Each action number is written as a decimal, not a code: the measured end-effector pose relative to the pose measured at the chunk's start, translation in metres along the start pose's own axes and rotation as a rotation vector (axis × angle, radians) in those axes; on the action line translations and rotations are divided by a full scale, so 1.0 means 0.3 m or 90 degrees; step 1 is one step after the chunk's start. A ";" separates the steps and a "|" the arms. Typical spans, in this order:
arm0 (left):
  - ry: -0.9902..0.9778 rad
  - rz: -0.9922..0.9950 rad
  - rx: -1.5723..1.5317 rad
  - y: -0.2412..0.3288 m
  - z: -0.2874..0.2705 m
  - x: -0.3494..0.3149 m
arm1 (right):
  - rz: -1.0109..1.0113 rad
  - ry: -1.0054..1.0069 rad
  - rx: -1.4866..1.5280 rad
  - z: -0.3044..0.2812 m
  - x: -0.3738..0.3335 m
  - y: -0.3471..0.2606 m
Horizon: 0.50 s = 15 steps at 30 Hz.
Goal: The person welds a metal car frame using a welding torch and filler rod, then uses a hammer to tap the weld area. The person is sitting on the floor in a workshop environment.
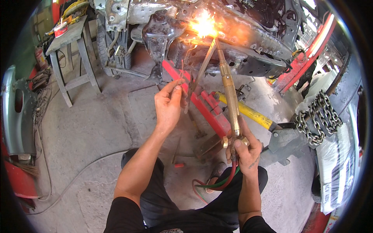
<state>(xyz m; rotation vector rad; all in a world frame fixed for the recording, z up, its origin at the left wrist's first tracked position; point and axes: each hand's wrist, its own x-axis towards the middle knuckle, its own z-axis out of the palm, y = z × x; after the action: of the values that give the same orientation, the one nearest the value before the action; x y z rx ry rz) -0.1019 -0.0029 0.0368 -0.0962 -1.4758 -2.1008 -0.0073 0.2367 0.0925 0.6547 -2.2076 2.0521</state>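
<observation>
1. Hoses (234, 169), red and green, hang at 5 o'clock off the torch's base.
2. Right hand (247, 151) at 4 o'clock: fingers curled round the brass torch (232, 99), thumb up by the valve knobs (225, 142).
3. Torch runs from 4 up toward 12, leaning slightly left, tip at the glare.
4. Left hand (168, 105) near centre, toward 10: thumb and forefinger pinching a thin wire (182, 70), which rises toward 12. Can't tell how the other fingers sit.
5. Red beam (210, 115) angles across the floor beyond the hands; yellow bar (250, 112) at 3.
6. Chain (318, 116) bunched at 3, farther out.
7. Glare (204, 26) at 12, against the bare-metal vehicle frame (243, 58); contact point washed out.
8. Bench (70, 39) at 10, red-and-white tub (61, 29) on top.
</observation>
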 end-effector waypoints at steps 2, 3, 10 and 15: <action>0.000 0.000 -0.001 0.000 0.000 0.000 | 0.004 -0.001 -0.001 -0.001 -0.001 -0.002; 0.000 0.000 -0.003 0.000 0.000 0.000 | 0.007 -0.002 -0.001 -0.001 -0.001 -0.003; -0.003 0.012 0.003 -0.010 0.000 0.004 | 0.011 0.001 0.000 0.002 -0.001 -0.008; 0.000 0.015 0.000 -0.006 0.001 0.011 | 0.012 0.002 0.001 0.003 0.002 -0.012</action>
<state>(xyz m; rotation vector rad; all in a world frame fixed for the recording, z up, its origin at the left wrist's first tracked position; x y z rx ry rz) -0.1057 -0.0035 0.0365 -0.1123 -1.4678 -2.0811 -0.0062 0.2356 0.0960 0.6327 -2.2203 2.0617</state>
